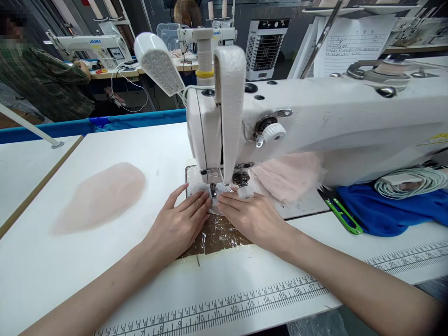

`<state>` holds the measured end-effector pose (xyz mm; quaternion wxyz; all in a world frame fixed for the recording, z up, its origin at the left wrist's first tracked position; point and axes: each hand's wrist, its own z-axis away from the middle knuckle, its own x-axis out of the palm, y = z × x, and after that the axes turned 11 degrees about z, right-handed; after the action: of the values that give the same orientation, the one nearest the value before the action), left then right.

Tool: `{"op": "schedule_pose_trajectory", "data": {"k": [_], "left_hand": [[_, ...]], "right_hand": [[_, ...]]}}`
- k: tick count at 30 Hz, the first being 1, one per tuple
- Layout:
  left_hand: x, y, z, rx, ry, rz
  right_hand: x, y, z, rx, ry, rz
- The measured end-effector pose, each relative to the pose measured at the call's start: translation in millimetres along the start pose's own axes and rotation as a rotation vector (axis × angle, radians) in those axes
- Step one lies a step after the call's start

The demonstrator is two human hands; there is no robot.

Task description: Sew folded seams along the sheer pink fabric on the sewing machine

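My left hand (182, 221) lies flat left of the presser foot (213, 189) of a white sewing machine (315, 107), fingers stretched and thumb apart. From the other side, my right hand (257, 217) rests with its fingers extended toward the needle area. The fingertips of both hands press on a small whitish piece of fabric (196, 189) under the foot; my fingers hide most of it. Just behind my right hand, gathered pale pink sheer fabric (290, 175) lies beneath the machine arm. A separate pink sheer piece (105, 196) is spread on the table at left.
Green thread snips (343, 214) and a blue cloth (385, 210) topped by a coiled pale cord (411, 183) lie at right. A printed ruler (224, 308) runs along the table's front edge. Another person (45, 79) sits at a machine, back left.
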<state>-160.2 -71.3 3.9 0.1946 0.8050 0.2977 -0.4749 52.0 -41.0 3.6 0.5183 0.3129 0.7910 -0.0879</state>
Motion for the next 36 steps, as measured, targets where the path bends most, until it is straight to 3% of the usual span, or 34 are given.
{"op": "schedule_pose_trajectory", "data": {"k": [24, 31, 36], "left_hand": [[2.8, -2.1, 1.3, -0.067, -0.05, -0.004], [-1.3, 0.3, 1.7, -0.196, -0.077, -0.096], [-10.3, 7.1, -1.4, 0.005, 0.029, -0.129]], "right_hand": [[-1.3, 1.6, -4.0, 0.021, -0.115, 0.069], [-2.7, 2.4, -5.1, 0.038, -0.092, 0.032], [-8.9, -2.3, -4.9, 0.07, -0.072, -0.002]]}}
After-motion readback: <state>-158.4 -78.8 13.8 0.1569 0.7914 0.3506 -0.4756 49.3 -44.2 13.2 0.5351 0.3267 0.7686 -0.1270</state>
